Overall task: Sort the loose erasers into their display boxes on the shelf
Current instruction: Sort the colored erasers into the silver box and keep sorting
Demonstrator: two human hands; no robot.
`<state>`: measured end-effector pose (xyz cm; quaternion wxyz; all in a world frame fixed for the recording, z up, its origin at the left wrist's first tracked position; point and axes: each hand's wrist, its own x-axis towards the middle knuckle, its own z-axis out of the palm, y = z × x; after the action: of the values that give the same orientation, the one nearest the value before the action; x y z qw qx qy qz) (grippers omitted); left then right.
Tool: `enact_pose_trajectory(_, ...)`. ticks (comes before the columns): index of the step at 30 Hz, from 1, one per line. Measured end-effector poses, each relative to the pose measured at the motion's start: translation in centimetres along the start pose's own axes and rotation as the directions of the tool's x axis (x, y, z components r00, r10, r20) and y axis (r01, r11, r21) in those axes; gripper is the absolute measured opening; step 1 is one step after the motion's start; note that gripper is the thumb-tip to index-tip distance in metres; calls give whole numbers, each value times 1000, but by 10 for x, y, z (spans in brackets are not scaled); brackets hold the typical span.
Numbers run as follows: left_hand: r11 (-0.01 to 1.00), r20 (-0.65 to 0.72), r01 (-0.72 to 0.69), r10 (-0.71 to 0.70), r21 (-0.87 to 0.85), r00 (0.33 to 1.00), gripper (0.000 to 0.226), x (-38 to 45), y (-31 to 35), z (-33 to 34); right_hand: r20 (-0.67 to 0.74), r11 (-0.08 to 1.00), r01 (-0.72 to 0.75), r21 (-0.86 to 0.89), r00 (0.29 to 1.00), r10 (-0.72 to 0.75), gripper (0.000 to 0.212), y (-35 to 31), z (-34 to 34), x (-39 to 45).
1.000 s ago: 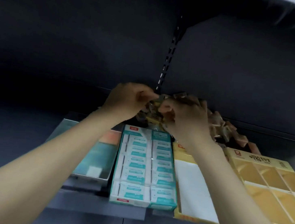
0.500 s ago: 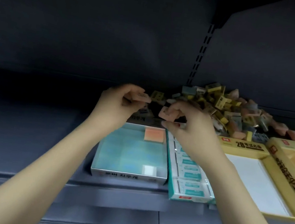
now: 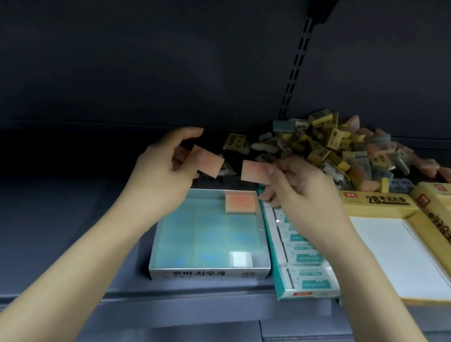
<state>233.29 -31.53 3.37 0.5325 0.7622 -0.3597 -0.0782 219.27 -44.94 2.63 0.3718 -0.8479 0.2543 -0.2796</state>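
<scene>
- shelf (image 3: 50, 233) dark grey, front edge nearest the camera, four display boxes in a row along it.
- light blue box (image 3: 208, 243) at the front edge, left end of the row; one pink eraser (image 3: 241, 203) lies flat in its back right corner, a white patch at its front right corner.
- teal box (image 3: 302, 257) touching the blue box's right side, packed with white-and-teal erasers, partly under the right forearm.
- yellow box (image 3: 398, 253) right of the teal one, white floor showing; another yellow box (image 3: 448, 225) at the right edge of view, cut off.
- left hand (image 3: 163, 173) above the blue box's back left part, pinching a pink eraser in left hand (image 3: 207, 161) between thumb and fingers, index finger lifted.
- right hand (image 3: 300, 190) above the back of the teal box, pinching a pink eraser in right hand (image 3: 254, 171) between thumb and fingertips.
- the two held erasers are near each other, a small gap between them, both over the back edge of the blue box.
- pile of loose erasers (image 3: 337, 149) at the back of the shelf against the rear panel, behind the teal and yellow boxes; yellow, pink, grey mixed.
</scene>
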Motion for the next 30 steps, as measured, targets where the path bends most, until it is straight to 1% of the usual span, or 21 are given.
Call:
enact_pose_trajectory(3, 998, 5, 43, -43, -41, 999, 20, 1, 1, 2, 44, 999, -39, 31, 998, 38, 6, 1, -3, 0)
enact_pose_trajectory(6, 991, -8, 95, -96, -94, 995, 22, 3, 1, 5, 105, 983, -91, 158, 992, 75, 4, 2, -6, -1)
enact_pose_trajectory(8, 992, 21, 85, -83, -91, 996, 12, 3, 1, 8, 129, 969, -115, 219, 988, 88, 7, 3, -8, -2)
enact_pose_trajectory(12, 994, 61, 38, -32, -100, 998, 15, 4, -2, 9, 131, 973, -111, 203, 988, 86, 7, 6, -8, -2)
enact_pose_trajectory(14, 995, 114, 58, -48, -84, 992, 21, 4, -1, 8, 109, 979, -106, 174, 990, 88, 4, 8, -9, -3)
enact_pose_trajectory(17, 995, 245, 73, -55, -62, 968, 31, 2, 0, 8, 41, 983, -120, 138, 992, 115, 4, 12, -10, -4)
enact_pose_trajectory(20, 998, 341, 67, -59, -11, 938, 34, -1, 2, 12, -12, 973, -136, 188, 990, 141, 1, 13, -10, -6)
enact_pose_trajectory(22, 998, 385, 48, -58, 35, 921, 35, -4, 2, 18, -27, 966, -127, 225, 990, 137, 6, 12, -9, -9)
enact_pose_trajectory(25, 999, 434, 16, -37, 51, 900, 33, -8, 5, 28, -54, 989, -83, 123, 994, 90, 17, 13, -9, -11)
enact_pose_trajectory(27, 990, 433, -66, 6, 122, 902, 32, -10, 7, 34, -64, 994, -77, 83, 994, 83, 18, 15, -10, -12)
enact_pose_trajectory(30, 931, 400, -216, 86, 294, 913, 26, -13, 7, 33, -72, 996, -79, 30, 994, 81, 18, 18, -13, -14)
